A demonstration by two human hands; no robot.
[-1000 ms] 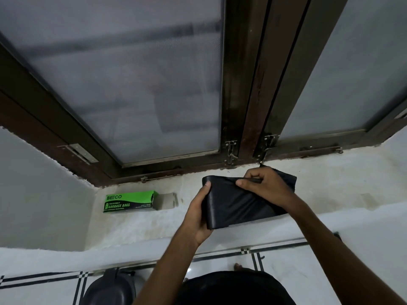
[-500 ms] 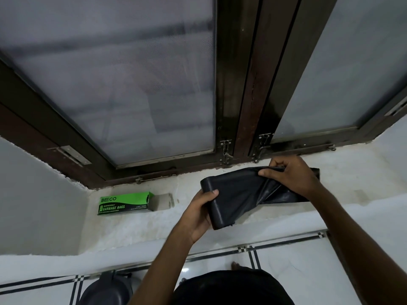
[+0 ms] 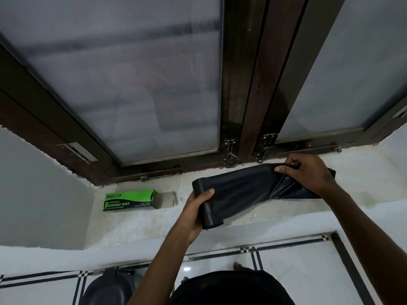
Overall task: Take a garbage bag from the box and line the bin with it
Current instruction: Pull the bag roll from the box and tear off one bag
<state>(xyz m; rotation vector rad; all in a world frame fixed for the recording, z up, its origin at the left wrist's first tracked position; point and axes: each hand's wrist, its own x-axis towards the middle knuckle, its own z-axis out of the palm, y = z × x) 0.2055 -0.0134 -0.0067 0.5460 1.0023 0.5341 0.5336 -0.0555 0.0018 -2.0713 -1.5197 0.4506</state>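
Left hand point(image 3: 195, 213) grips the roll point(image 3: 210, 208) over the sill's front edge; right hand point(image 3: 308, 173) pinches the bag point(image 3: 246, 188) end near the window. Thin, limp, slick film: probably needs holding at the open edge, not mid-sheet. Box point(image 3: 130, 200) sits at sill's left end.

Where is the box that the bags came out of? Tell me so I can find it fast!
Look at the white ledge under the big dark-framed window. At its left end, near the corner of the wall, lies a small box on its side, its right end open. It is the only green thing there, with "GARBAGE BAGS" printed on a black stripe.
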